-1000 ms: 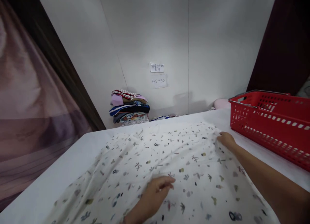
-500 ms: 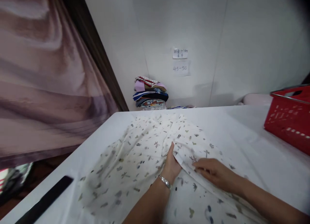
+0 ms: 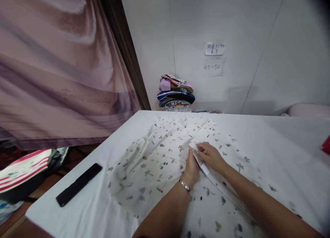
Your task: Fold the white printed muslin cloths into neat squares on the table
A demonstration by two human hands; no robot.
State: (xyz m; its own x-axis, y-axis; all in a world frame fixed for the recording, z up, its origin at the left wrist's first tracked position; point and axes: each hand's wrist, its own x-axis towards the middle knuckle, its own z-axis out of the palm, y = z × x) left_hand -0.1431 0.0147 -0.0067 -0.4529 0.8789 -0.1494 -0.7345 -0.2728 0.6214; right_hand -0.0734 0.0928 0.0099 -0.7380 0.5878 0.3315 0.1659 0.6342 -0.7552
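White-ground, lying spread as printed cloth (image 3: 154, 162) from just inside the bench's (image 3: 288, 142) far edge; clamping a folded edge (image 3: 204, 168) with fingers of left hand (image 3: 193, 169) and right hand (image 3: 212, 158); ideally tensioning evenly.

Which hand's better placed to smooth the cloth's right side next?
Right hand, likely: it's nearer that side of the patterned cloth; the left hand would have to cross the right forearm.

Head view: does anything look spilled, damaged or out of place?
Nothing stands out; no spill or damage shows. The patterned cloth is rumpled on the table, which seems ordinary with the left hand and right hand holding it.
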